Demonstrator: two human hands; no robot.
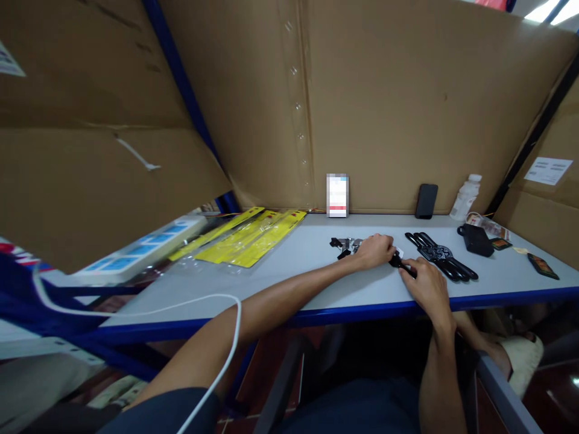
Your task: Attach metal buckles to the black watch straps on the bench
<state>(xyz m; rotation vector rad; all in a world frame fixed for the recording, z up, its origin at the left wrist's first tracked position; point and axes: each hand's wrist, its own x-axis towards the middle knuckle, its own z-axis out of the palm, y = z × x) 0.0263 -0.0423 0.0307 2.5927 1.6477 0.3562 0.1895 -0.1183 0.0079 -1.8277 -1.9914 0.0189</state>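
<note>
Both of my hands are on a small black-handled tool (398, 261) over the grey tabletop; its exact kind is too small to make out. My left hand (376, 251) is closed at its far end, where a bit of white or silver shows. My right hand (425, 281) grips the black handle from the near right side. Left of my left hand lie several small silver and black metal parts (347, 246), partly hidden behind it. To the right of my right hand, several black-handled tools (441, 256) rest side by side in a row.
Yellow cards in clear plastic packaging (253, 241) lie at the left, beside a white box with blue panels (145, 247). A lit phone (337, 196), a dark phone (426, 201) and a bottle (465, 198) stand at the back. A black case (477, 240) sits right.
</note>
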